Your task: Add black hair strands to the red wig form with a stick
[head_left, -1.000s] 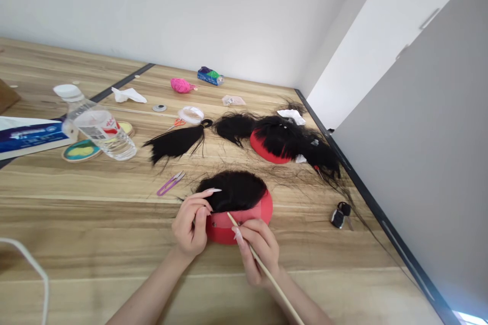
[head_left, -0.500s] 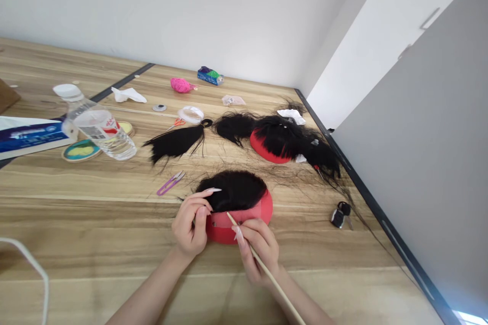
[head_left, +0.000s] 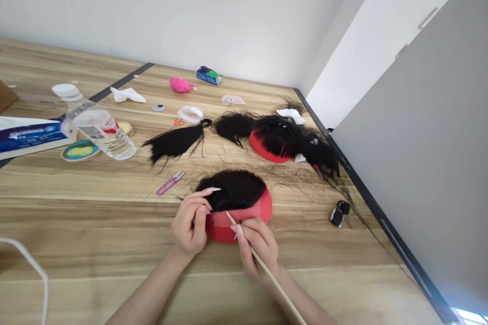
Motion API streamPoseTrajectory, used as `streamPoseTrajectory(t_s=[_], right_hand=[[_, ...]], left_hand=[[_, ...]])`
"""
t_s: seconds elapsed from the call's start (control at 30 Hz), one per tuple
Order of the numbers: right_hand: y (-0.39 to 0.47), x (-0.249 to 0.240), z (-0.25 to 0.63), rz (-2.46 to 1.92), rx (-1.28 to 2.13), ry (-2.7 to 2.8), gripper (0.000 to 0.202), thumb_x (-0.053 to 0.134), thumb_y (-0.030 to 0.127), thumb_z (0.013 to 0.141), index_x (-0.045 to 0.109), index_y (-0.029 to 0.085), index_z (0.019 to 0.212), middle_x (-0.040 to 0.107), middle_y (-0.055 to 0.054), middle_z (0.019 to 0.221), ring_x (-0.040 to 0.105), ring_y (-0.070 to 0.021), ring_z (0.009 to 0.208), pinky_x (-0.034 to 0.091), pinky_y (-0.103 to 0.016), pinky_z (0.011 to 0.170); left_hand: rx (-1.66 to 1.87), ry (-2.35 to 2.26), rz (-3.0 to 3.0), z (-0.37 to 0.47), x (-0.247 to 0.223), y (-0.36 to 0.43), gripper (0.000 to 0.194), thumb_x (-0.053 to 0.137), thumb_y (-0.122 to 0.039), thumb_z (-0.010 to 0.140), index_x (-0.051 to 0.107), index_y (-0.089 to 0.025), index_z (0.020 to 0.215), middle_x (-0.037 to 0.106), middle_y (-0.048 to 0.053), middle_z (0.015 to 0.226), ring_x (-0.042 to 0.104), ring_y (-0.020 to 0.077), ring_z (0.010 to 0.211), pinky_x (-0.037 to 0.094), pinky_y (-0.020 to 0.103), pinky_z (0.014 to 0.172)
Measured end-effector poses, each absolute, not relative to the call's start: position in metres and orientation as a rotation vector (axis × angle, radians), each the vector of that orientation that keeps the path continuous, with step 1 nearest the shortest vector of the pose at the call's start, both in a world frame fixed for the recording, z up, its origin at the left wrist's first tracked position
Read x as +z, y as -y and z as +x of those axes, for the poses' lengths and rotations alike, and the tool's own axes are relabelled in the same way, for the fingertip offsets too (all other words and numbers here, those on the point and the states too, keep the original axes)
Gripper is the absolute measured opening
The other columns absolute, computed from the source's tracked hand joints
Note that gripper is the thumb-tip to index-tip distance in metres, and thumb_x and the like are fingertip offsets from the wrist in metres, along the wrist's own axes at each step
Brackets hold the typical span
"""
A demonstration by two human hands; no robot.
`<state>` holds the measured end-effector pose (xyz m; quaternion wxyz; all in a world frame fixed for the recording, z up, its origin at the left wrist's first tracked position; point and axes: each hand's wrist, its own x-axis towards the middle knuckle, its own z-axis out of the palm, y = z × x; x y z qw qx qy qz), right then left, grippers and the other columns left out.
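Observation:
A red dome-shaped base (head_left: pixel 263 208) lies in front of me, its far part covered by black hair (head_left: pixel 232 188) and its near part bare under a mesh-like strip. At its left edge my left hand (head_left: pixel 192 221) pinches some of the black hair between thumb and fingers, with the index finger stretched over the hair. My right hand (head_left: pixel 259 246) grips a thin wooden stick (head_left: pixel 274 283) like a pen. The stick's narrow tip points at the hair's near edge; whether it touches is too fine to tell.
Purple thread snips (head_left: pixel 170 183) lie left of the base. Farther back are a tied black hair bundle (head_left: pixel 177 143) and a second red base (head_left: pixel 263 148) with hair. A water bottle (head_left: pixel 99 124) stands at the left, keys (head_left: pixel 339 213) lie right, and pink yarn (head_left: pixel 180 85) is near the wall.

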<state>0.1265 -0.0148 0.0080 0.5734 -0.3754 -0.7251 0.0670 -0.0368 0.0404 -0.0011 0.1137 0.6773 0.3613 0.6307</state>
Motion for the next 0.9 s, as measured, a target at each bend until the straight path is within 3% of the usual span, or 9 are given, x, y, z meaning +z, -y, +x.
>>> streamPoseTrajectory(t_s=[0.33, 0.9], right_hand=[[0.0146, 0.0133, 0.1265, -0.878, 0.147, 1.712, 0.027, 0.052, 0.006, 0.088, 0.065, 0.014, 0.11, 0.065, -0.009, 0.081, 0.062, -0.0171, 0.071, 0.054, -0.03, 0.059], [0.0141, 0.0097, 0.1252, -0.89, 0.145, 1.708, 0.027, 0.054, 0.004, 0.085, 0.065, 0.014, 0.107, 0.064, -0.008, 0.079, 0.061, -0.0171, 0.07, 0.054, -0.03, 0.058]], left_hand=[[1.849, -1.089, 1.949, -0.0375, -0.0038, -0.0402, 0.025, 0.042, -0.014, 0.093, 0.057, -0.018, 0.073, 0.061, 0.003, 0.072, 0.067, 0.0221, 0.094, 0.052, 0.038, 0.079], [1.851, -1.067, 1.973, -0.0372, -0.0023, -0.0407, 0.025, 0.041, -0.01, 0.092, 0.056, -0.018, 0.074, 0.061, 0.003, 0.073, 0.066, 0.022, 0.095, 0.053, 0.038, 0.079]])
